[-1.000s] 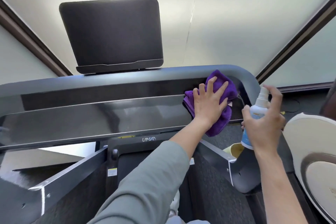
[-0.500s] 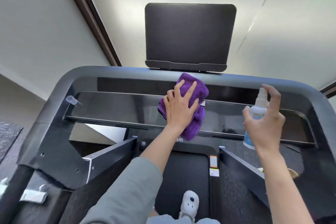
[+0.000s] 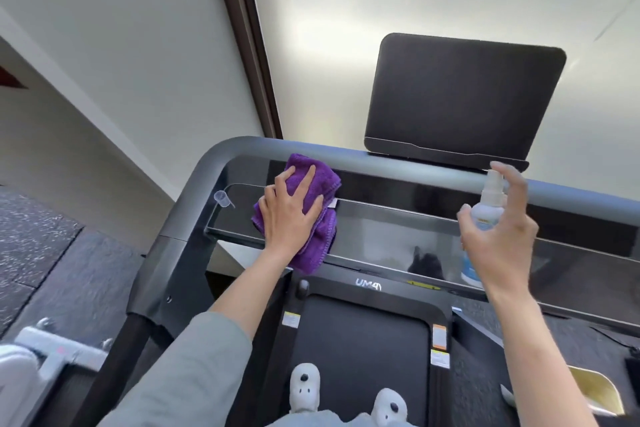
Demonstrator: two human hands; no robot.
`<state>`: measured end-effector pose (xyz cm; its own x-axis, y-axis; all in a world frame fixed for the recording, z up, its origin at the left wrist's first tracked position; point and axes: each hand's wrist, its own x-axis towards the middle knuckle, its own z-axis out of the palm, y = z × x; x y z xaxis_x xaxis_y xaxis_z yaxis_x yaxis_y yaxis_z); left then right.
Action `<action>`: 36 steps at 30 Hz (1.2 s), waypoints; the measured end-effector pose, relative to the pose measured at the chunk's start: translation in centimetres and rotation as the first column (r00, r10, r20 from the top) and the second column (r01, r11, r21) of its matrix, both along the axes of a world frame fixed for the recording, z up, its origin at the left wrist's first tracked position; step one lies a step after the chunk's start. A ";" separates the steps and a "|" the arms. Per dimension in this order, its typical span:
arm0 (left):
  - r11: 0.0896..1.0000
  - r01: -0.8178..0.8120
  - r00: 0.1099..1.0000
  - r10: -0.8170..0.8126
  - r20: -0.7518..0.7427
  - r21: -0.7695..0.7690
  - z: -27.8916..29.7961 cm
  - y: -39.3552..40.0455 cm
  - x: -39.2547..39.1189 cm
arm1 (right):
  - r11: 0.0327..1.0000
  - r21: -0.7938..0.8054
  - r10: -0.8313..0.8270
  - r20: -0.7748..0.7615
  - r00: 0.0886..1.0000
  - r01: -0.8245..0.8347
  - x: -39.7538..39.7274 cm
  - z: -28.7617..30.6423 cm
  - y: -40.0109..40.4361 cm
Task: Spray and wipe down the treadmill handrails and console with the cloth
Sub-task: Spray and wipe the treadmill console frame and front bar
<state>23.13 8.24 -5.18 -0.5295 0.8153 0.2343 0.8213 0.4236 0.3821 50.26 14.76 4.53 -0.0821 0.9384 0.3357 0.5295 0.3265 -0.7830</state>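
My left hand [image 3: 289,210] lies flat with spread fingers on a folded purple cloth [image 3: 313,184], pressing it onto the left end of the glossy black console panel [image 3: 391,229]. My right hand [image 3: 498,236] grips a small white-and-blue spray bottle [image 3: 486,210] upright over the right part of the console, index finger raised above the nozzle. The grey handrail [image 3: 398,163] curves along the console's far edge and bends down at the left corner. A dark tablet holder [image 3: 460,97] rises behind the rail.
A small clear plastic cap [image 3: 223,199] lies on the console's left end. The black treadmill belt [image 3: 360,340] runs below, with my white slippers [image 3: 304,386] on it. Grey speckled floor [image 3: 41,253] lies left; a white machine part sits at the lower left corner.
My left hand has slid the cloth leftward along the console, from its right end to its left end. The right hand keeps the bottle upright. The view has panned left.
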 end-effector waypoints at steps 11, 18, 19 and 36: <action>0.998 0.053 0.998 -0.054 0.026 0.039 0.4 -0.2 -2.9 | 1.000 0.007 -0.011 0.000 1.000 0.011 -2.0 0.8 -1.4; 0.986 -0.166 0.986 0.164 0.039 0.036 0.0 -2.1 -0.3 | 1.000 0.002 -0.015 0.003 1.000 0.015 -0.5 0.2 -3.4; 0.982 -0.189 0.981 0.188 0.047 0.023 0.1 -1.8 -0.3 | 1.000 0.001 -0.020 0.004 1.000 0.020 -0.4 0.1 -3.5; 0.977 -0.186 0.982 0.185 -0.023 -0.106 0.5 1.1 5.4 | 0.999 -0.025 -0.034 0.020 0.999 0.034 0.0 0.5 -3.0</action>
<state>28.57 9.38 -4.66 -0.6717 0.7237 0.1584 0.7288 0.6072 0.3164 50.27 11.79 5.00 -0.0564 0.9489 0.3105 0.5551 0.2884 -0.7802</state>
